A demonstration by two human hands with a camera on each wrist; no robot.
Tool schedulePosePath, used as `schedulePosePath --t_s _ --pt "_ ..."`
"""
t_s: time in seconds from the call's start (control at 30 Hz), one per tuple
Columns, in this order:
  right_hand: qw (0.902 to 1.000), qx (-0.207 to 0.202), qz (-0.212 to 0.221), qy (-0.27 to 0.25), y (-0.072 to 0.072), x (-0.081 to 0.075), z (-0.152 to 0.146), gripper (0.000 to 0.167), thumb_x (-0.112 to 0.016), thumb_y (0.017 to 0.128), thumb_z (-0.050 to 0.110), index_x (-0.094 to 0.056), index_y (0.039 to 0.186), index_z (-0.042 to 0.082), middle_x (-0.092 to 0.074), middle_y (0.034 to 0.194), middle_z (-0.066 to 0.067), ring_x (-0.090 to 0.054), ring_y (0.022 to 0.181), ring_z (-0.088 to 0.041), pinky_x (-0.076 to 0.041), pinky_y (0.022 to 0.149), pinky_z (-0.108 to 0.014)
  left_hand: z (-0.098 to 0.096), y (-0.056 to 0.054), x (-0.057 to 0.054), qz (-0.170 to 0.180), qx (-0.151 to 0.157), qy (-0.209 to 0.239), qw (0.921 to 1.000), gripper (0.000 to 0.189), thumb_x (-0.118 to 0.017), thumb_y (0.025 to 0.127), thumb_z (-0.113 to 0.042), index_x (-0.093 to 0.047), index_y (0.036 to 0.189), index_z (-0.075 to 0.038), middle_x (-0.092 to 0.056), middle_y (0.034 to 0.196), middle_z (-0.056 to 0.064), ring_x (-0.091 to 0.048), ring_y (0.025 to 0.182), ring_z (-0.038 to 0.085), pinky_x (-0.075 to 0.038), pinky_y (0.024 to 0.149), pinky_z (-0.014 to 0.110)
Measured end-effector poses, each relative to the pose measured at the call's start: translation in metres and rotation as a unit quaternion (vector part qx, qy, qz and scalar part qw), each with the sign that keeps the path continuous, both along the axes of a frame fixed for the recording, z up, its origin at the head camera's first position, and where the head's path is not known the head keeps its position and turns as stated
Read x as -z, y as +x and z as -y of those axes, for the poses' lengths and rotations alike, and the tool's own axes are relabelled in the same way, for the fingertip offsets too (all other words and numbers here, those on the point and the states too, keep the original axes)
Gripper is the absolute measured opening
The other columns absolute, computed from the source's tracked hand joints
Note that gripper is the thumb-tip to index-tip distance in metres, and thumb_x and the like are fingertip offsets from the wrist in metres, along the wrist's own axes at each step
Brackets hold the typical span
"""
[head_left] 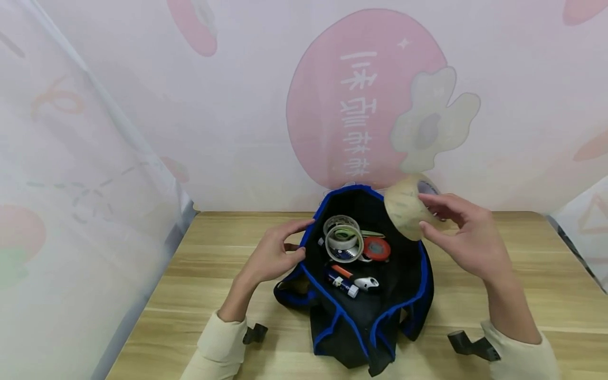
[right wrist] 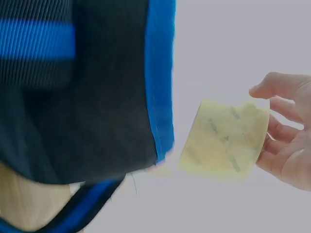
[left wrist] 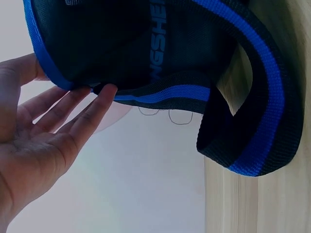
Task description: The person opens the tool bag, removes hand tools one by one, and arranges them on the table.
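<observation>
A black tool bag (head_left: 366, 316) with blue edging stands unzipped on the table. My left hand (head_left: 277, 250) holds its left rim between thumb and fingers; in the left wrist view the fingers (left wrist: 73, 124) lie against the bag's outer side. My right hand (head_left: 467, 232) grips a wide roll of yellowish packing tape (head_left: 404, 208) by one end, above the bag's right rim. In the right wrist view that tape roll (right wrist: 226, 141) is beside the bag's blue edge. Inside the bag lie clear tape rolls (head_left: 344, 248), a round red object (head_left: 377, 248), an orange-and-grey knife-like tool (head_left: 366, 283) and a blue tube with a white cap (head_left: 344, 285).
The bag stands on a wood-grain table (head_left: 209, 253). A black-and-blue strap (left wrist: 272, 116) loops out from the bag's side. Behind the table hangs a pale printed curtain (head_left: 237, 105).
</observation>
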State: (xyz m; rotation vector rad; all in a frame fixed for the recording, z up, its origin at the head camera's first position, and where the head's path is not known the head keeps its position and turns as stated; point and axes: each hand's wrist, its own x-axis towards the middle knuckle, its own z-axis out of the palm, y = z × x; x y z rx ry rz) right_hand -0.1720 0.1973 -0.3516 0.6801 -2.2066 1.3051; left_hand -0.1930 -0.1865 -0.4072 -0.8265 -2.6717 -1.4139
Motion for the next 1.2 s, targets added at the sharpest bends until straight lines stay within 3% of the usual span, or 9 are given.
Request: schedulePosePath --t_s 0.33,0.53,0.63,0.8,0.9,1.1,1.2 --pt "0.9974 0.066 0.019 0.021 -0.015 0.018 -0.032 0.049 -0.08 0.083 -0.014 -0.075 0.13 -0.002 -0.066 0.112 0.033 -0.06 0.097 0.009 -0.046 0.088 0.0 -0.001 0.0 0.003 -0.003 0.004 -0.001 1.0 0.064 -0.065 0.093 0.004 -0.058 0.155 -0.011 -0.06 0.156 0.009 -0.059 0.143 0.032 -0.065 0.091 0.033" --pt "0.9949 0.074 0.045 0.051 -0.021 0.029 -0.045 0.045 -0.08 0.086 -0.008 -0.075 0.13 -0.001 -0.063 0.112 0.038 -0.058 0.097 0.012 -0.045 0.087 0.001 0.001 0.0 0.003 0.001 -0.004 -0.003 1.0 0.066 -0.065 0.091 0.005 -0.058 0.155 -0.011 -0.061 0.156 0.01 -0.06 0.143 0.033 -0.065 0.091 0.035" --pt "0.9938 0.076 0.041 0.069 -0.023 0.034 -0.051 0.044 -0.081 0.086 -0.008 -0.076 0.129 0.0 -0.067 0.109 0.029 -0.058 0.096 0.014 -0.044 0.087 0.002 0.003 0.0 0.002 0.003 -0.011 -0.005 0.9999 0.066 -0.065 0.091 0.005 -0.059 0.155 -0.012 -0.061 0.155 0.009 -0.06 0.143 0.032 -0.065 0.092 0.035" --pt "0.9897 0.09 0.049 0.1 -0.026 0.04 -0.061 0.043 -0.082 0.085 -0.006 -0.077 0.127 0.001 -0.074 0.102 -0.006 -0.055 0.093 0.016 -0.043 0.084 0.003 0.006 -0.001 0.002 0.003 -0.016 -0.004 0.9999 0.065 -0.065 0.091 0.004 -0.06 0.154 -0.013 -0.062 0.155 0.008 -0.06 0.142 0.032 -0.065 0.091 0.034" --pt "0.987 0.094 0.062 0.114 -0.029 0.045 -0.069 0.042 -0.082 0.085 -0.004 -0.076 0.127 -0.001 -0.076 0.106 -0.019 -0.051 0.092 0.018 -0.042 0.082 0.003 0.007 -0.001 0.002 0.002 -0.015 -0.001 0.9999 0.065 -0.065 0.091 0.005 -0.06 0.153 -0.013 -0.062 0.154 0.008 -0.061 0.141 0.033 -0.065 0.091 0.034" --pt "0.9786 0.093 0.083 0.164 -0.036 0.057 -0.086 0.044 -0.084 0.086 0.0 -0.076 0.129 0.0 -0.077 0.112 -0.024 -0.047 0.093 0.022 -0.04 0.079 0.003 0.008 -0.001 0.001 0.002 -0.019 0.0 0.9998 0.064 -0.066 0.091 0.004 -0.061 0.152 -0.012 -0.062 0.154 0.008 -0.062 0.14 0.033 -0.065 0.091 0.034" --pt "0.9733 0.093 0.09 0.19 -0.037 0.064 -0.095 0.045 -0.085 0.086 0.002 -0.076 0.13 0.001 -0.078 0.112 -0.023 -0.055 0.094 0.012 -0.04 0.078 0.001 0.007 -0.002 0.001 0.005 -0.019 -0.001 0.9998 0.064 -0.066 0.091 0.004 -0.061 0.153 -0.012 -0.063 0.153 0.008 -0.062 0.14 0.032 -0.065 0.091 0.035"
